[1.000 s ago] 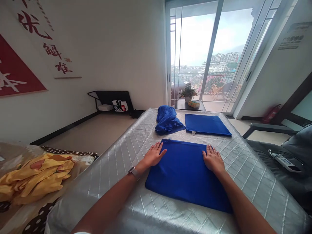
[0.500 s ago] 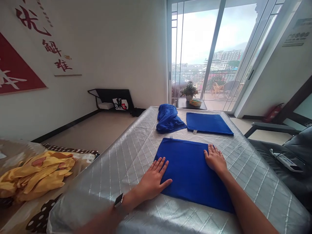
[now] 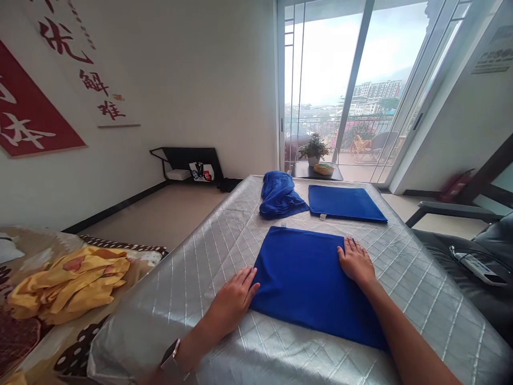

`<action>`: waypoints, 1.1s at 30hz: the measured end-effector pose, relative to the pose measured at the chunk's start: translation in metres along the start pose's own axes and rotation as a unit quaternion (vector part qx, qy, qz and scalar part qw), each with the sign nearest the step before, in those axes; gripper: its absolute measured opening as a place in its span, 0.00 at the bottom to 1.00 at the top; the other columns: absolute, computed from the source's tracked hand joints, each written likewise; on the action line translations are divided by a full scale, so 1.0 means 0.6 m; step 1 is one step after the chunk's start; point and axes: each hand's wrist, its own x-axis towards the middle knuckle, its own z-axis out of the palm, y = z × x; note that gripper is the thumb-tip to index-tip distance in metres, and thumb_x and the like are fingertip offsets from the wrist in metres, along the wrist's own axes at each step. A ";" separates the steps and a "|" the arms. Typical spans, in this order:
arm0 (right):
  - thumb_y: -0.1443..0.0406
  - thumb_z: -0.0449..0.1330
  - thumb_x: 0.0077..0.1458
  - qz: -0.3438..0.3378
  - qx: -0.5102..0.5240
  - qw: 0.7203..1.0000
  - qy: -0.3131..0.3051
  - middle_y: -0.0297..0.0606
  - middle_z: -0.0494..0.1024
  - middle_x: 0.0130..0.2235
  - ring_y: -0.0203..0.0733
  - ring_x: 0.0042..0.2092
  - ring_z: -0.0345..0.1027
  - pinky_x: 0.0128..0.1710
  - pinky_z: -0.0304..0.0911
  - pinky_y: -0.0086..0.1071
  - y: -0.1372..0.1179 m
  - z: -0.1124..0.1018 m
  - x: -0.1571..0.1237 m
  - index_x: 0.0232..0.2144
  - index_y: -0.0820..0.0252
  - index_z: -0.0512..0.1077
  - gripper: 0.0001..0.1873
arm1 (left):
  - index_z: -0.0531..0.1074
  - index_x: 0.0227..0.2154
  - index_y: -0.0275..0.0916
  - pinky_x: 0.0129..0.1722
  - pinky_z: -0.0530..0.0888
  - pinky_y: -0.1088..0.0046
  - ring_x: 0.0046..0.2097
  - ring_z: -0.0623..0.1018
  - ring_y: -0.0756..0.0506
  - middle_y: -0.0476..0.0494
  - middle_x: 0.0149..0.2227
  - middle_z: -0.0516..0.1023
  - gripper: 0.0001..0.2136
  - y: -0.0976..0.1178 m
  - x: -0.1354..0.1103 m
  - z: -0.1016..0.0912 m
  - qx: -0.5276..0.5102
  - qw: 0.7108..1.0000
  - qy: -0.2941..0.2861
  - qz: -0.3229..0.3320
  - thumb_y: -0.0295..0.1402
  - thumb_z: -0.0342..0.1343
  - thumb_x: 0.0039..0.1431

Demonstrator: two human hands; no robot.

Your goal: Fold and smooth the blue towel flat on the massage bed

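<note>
A folded blue cloth [image 3: 306, 278] lies flat on the silver quilted surface [image 3: 208, 251] in front of me. My left hand [image 3: 232, 302] rests at the cloth's near left corner, fingers stretched out and touching its edge. My right hand [image 3: 355, 262] lies flat and open on the cloth's right edge, pressing it down. Beyond it lie a second folded blue cloth [image 3: 344, 203] and a crumpled blue cloth [image 3: 279, 195].
A yellow garment [image 3: 68, 283] lies on a patterned cover at the left. A black chair with a remote [image 3: 475, 267] stands at the right. A small table with a potted plant [image 3: 315, 149] stands before the glass balcony doors.
My left hand has slid down the cloth's left edge from the far corner to the near corner. My right hand has stayed on the right edge.
</note>
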 end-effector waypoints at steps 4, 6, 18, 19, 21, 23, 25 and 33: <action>0.56 0.34 0.68 0.000 -0.001 1.000 0.001 0.40 0.47 0.72 0.46 0.71 0.39 0.69 0.36 0.42 0.000 0.000 -0.001 0.70 0.68 0.46 0.35 | 0.74 0.36 0.39 0.44 0.73 0.59 0.42 0.77 0.39 0.39 0.39 0.78 0.18 0.019 0.001 -0.019 0.032 0.996 0.041 -0.069 0.43 0.43 0.71; 0.55 0.33 0.68 -0.001 -0.003 1.000 0.003 0.40 0.47 0.72 0.46 0.71 0.39 0.69 0.37 0.42 -0.001 -0.001 -0.001 0.70 0.68 0.46 0.35 | 0.72 0.30 0.40 0.42 0.73 0.59 0.38 0.77 0.39 0.42 0.33 0.76 0.17 0.026 0.001 -0.026 0.047 0.995 0.025 -0.083 0.43 0.46 0.70; 0.55 0.34 0.67 -0.009 -0.015 1.000 0.015 0.41 0.48 0.71 0.46 0.71 0.41 0.69 0.38 0.43 0.006 0.010 0.005 0.70 0.68 0.47 0.36 | 0.71 0.31 0.41 0.42 0.71 0.61 0.40 0.79 0.39 0.41 0.35 0.79 0.17 0.025 -0.018 -0.032 0.045 0.986 -0.067 -0.144 0.43 0.42 0.71; 0.55 0.34 0.67 -0.010 -0.015 1.000 0.015 0.41 0.48 0.71 0.46 0.71 0.41 0.69 0.38 0.43 0.006 0.011 0.006 0.70 0.68 0.47 0.36 | 0.71 0.32 0.41 0.43 0.71 0.61 0.41 0.79 0.38 0.41 0.36 0.79 0.17 0.024 -0.019 -0.033 0.045 0.986 -0.068 -0.145 0.41 0.42 0.71; 0.55 0.33 0.67 -0.011 -0.013 1.000 0.013 0.41 0.48 0.71 0.46 0.71 0.41 0.69 0.38 0.43 0.007 0.011 0.007 0.70 0.69 0.47 0.36 | 0.70 0.32 0.42 0.44 0.71 0.60 0.42 0.79 0.38 0.41 0.37 0.80 0.16 0.022 -0.023 -0.033 0.045 0.986 -0.071 -0.141 0.39 0.40 0.71; 0.55 0.33 0.67 -0.010 -0.007 1.000 0.009 0.41 0.48 0.72 0.46 0.71 0.40 0.69 0.37 0.43 0.007 0.010 0.007 0.70 0.69 0.47 0.36 | 0.70 0.31 0.42 0.45 0.71 0.60 0.42 0.79 0.39 0.41 0.37 0.80 0.17 0.018 -0.027 -0.034 0.035 0.987 -0.070 -0.141 0.39 0.40 0.70; 0.54 0.33 0.67 -0.008 -0.002 1.000 0.007 0.42 0.48 0.72 0.47 0.71 0.40 0.69 0.37 0.44 0.006 0.009 0.006 0.70 0.69 0.47 0.36 | 0.70 0.31 0.43 0.44 0.72 0.61 0.41 0.79 0.39 0.42 0.37 0.80 0.17 0.014 -0.032 -0.035 0.015 0.987 -0.064 -0.148 0.41 0.40 0.70; 0.55 0.33 0.68 -0.008 -0.009 1.000 0.009 0.41 0.48 0.71 0.47 0.71 0.40 0.69 0.38 0.43 0.002 0.002 0.001 0.70 0.68 0.47 0.35 | 0.70 0.30 0.43 0.45 0.70 0.61 0.41 0.79 0.40 0.43 0.37 0.80 0.17 0.005 -0.026 -0.047 -0.017 0.983 -0.094 -0.155 0.44 0.42 0.70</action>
